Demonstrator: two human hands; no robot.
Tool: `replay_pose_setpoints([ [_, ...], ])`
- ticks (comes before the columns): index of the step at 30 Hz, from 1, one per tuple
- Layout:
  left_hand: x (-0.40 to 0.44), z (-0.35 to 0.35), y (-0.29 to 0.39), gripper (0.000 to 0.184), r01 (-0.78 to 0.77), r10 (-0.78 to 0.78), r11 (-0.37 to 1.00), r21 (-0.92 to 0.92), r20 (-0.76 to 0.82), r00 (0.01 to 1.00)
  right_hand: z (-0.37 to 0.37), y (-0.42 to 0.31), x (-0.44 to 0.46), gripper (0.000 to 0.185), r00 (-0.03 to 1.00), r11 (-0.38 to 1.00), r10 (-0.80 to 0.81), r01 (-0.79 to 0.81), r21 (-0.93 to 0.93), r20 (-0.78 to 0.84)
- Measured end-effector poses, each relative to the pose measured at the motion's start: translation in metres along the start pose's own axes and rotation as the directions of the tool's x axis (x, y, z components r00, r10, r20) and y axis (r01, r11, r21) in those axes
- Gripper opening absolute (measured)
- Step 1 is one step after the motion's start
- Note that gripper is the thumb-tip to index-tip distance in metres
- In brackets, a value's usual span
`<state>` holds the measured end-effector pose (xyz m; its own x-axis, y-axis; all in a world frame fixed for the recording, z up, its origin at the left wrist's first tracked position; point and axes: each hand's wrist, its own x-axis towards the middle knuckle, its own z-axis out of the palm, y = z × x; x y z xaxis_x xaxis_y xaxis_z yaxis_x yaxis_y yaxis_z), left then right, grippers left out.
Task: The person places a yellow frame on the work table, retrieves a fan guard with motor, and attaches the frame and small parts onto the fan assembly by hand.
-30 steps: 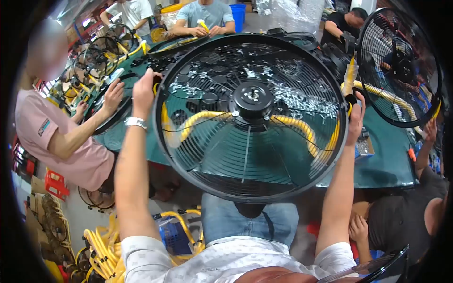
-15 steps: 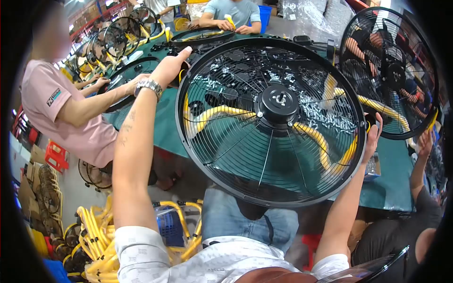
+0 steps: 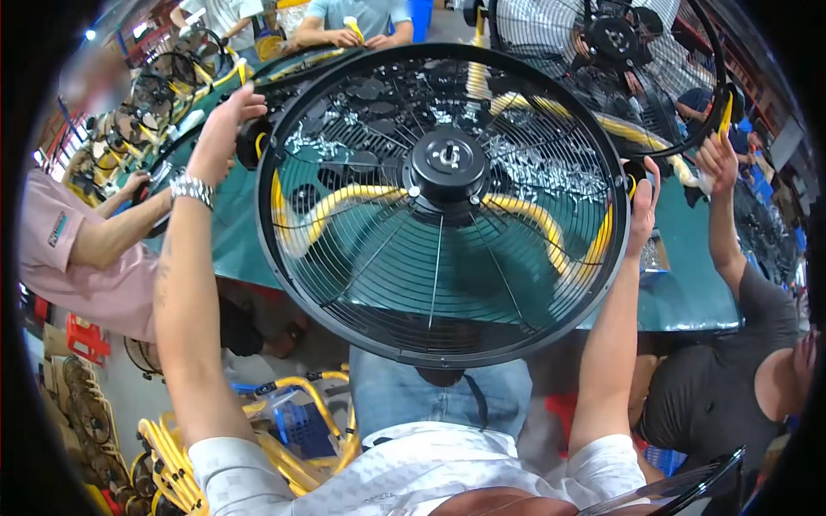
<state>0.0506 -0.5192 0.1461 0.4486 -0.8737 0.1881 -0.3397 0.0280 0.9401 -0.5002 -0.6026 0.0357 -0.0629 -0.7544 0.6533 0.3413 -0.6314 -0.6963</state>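
Observation:
A large black floor fan (image 3: 447, 168) with a round wire grille and a bare central motor hub stands in front of me on its curved yellow tube stand (image 3: 357, 202). No blade is seen on the hub. My left hand (image 3: 219, 138) is beside the black side knob (image 3: 251, 144) at the fan's left, fingers stretched and apart. On the other side, my right hand (image 3: 643, 211) has thumb and fingers around the right knob (image 3: 634, 170), partly hiding it.
The green table (image 3: 688, 292) carries scattered metal screws (image 3: 551, 172) and black parts. Another fan (image 3: 611, 39) stands at the back right, with a co-worker's hand (image 3: 718, 163) near it. Yellow tube frames (image 3: 163, 464) lie at lower left. Co-workers stand left and opposite.
The fan appears lower and further left in view, and the whole scene has shifted with it. My left hand has loosened from the left knob; my right hand stays at the right knob.

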Motion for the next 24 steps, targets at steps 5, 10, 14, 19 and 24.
replay_pose_setpoints([
  [5,0.008,0.019,-0.030,0.047,-0.349,0.371,0.888,0.300,-0.015,0.929,0.016,-0.006,-0.002,0.041,0.996,0.999,0.003,-0.006,-0.036,-0.084],
  [10,0.003,0.036,-0.075,0.031,-0.644,0.599,0.744,-0.182,-0.246,0.762,0.010,-0.001,-0.002,0.040,0.998,0.998,-0.056,0.054,-0.042,-0.039],
  [14,-0.013,0.021,-0.041,0.037,-0.449,0.451,0.892,-0.052,0.025,0.892,0.005,0.002,0.003,0.042,0.995,0.999,-0.023,0.018,-0.049,-0.099],
  [19,-0.008,0.013,0.020,0.054,0.208,-0.240,0.955,0.210,0.137,0.961,0.004,0.005,0.002,0.045,1.000,0.998,0.017,-0.017,-0.064,-0.011],
  [24,0.015,0.007,-0.054,0.045,-0.654,0.737,0.446,0.611,0.164,0.655,0.008,0.004,-0.001,0.047,0.998,0.999,0.022,-0.023,-0.024,-0.057],
])
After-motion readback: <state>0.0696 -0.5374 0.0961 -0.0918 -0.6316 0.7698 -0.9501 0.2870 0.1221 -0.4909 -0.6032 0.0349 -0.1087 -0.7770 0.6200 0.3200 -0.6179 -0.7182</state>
